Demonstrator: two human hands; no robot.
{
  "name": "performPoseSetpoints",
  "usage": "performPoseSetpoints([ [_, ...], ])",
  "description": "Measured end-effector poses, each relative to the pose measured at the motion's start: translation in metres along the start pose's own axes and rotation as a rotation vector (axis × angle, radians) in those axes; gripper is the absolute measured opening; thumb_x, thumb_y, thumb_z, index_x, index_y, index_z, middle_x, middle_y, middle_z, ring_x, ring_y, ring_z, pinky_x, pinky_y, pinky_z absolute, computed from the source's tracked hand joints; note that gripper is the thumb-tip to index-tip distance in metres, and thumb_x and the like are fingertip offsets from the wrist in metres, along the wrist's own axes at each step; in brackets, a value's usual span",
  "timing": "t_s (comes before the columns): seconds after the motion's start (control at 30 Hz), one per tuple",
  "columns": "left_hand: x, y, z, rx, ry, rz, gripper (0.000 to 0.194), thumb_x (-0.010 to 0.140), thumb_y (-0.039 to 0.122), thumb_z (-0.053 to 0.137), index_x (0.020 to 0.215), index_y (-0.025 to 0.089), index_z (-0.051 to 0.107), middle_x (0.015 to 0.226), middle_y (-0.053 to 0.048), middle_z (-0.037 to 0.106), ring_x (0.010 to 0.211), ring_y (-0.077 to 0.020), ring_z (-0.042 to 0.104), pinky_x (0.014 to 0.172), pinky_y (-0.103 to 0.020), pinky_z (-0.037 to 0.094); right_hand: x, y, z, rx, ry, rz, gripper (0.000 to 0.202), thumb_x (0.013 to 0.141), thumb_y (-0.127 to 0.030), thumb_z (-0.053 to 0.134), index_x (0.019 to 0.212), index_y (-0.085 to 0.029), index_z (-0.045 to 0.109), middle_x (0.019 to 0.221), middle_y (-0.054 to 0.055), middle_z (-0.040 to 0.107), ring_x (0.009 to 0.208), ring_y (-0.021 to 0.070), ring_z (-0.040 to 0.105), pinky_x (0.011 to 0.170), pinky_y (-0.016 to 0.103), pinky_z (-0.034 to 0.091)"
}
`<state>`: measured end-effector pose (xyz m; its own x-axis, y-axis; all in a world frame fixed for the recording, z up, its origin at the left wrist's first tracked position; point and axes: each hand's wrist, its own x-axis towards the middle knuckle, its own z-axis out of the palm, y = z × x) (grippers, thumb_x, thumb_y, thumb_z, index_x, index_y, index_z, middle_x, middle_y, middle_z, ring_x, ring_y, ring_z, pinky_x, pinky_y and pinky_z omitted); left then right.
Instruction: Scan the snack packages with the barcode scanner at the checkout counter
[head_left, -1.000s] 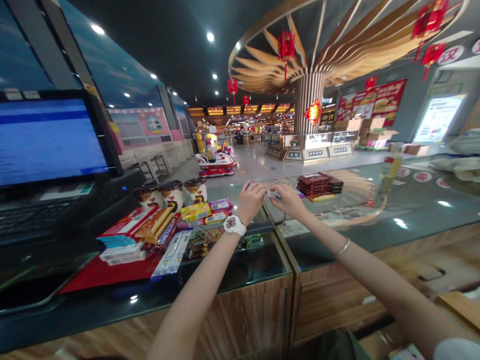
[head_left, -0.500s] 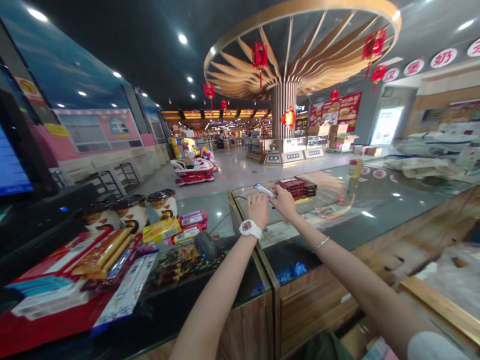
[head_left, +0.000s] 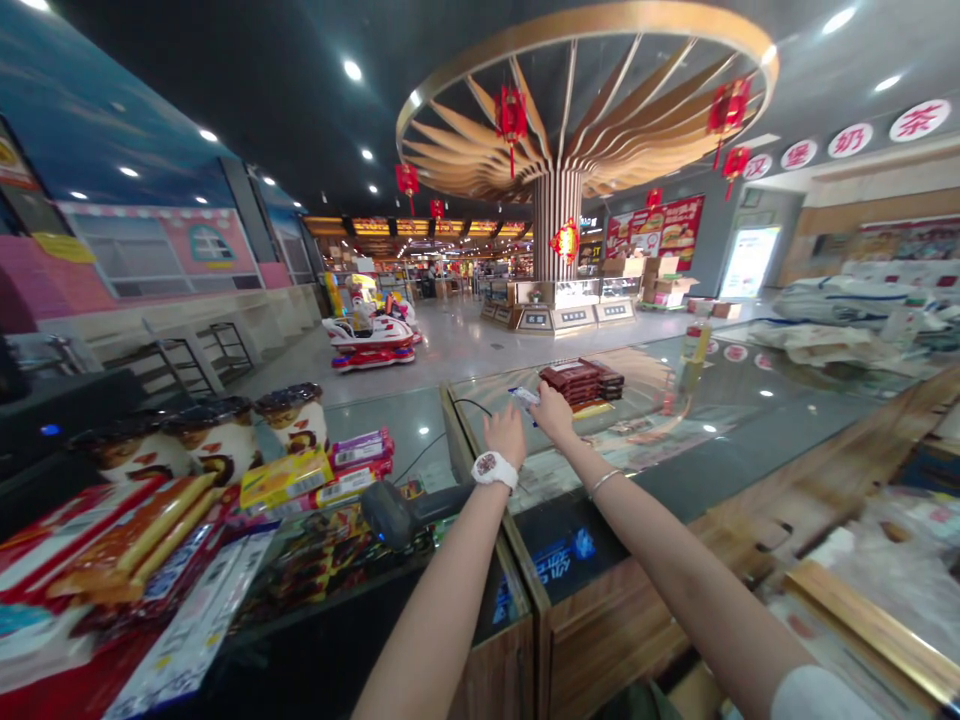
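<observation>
My right hand (head_left: 553,412) is closed on a small white and blue packet (head_left: 524,396) above the glass counter (head_left: 645,445). Just beside and slightly nearer is my left hand (head_left: 506,434), with a white watch on the wrist; its fingers are apart and nothing shows in them. A stack of dark red-brown packets (head_left: 574,382) lies on the glass right behind my right hand. To the left of my left forearm rests a black handheld scanner (head_left: 394,512).
At the left lie yellow and pink packs (head_left: 289,476), long white-blue packets (head_left: 199,620), orange packets (head_left: 139,540) and lidded cups (head_left: 292,415). A bottle (head_left: 694,350) stands farther right on the counter, near white bags (head_left: 817,340). A cable runs behind the scanner.
My left hand has come away from the packet and moved slightly down and left. The packet stays in my right hand. The view has turned a little to the right.
</observation>
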<state>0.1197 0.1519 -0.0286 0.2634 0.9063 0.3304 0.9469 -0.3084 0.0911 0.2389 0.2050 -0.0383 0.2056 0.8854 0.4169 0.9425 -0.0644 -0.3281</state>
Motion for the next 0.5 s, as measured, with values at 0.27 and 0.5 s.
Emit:
performPoseSetpoints([
  [0.27,-0.009,0.005,0.006,0.046,-0.173,-0.047,0.040,0.090,0.018,0.053,0.130,0.022,0.058,0.148,-0.014,0.049,0.126,-0.0318,0.055,0.107,-0.055,0.039,0.011,-0.004,0.008,-0.045,-0.068,-0.073,0.028,0.096,-0.023,0.045,0.117,-0.015,0.062,0.121,0.016,0.061,0.101,0.0228,0.066,0.081,0.028,0.050],
  [0.5,-0.012,0.007,0.005,0.056,-0.204,-0.054,0.034,0.089,0.020,0.055,0.123,0.016,0.062,0.137,-0.017,0.058,0.121,-0.0322,0.057,0.098,-0.048,0.047,0.012,0.012,0.009,-0.057,-0.130,-0.179,0.033,0.092,-0.021,0.048,0.109,-0.008,0.072,0.115,0.020,0.065,0.105,0.0262,0.065,0.093,0.031,0.047],
])
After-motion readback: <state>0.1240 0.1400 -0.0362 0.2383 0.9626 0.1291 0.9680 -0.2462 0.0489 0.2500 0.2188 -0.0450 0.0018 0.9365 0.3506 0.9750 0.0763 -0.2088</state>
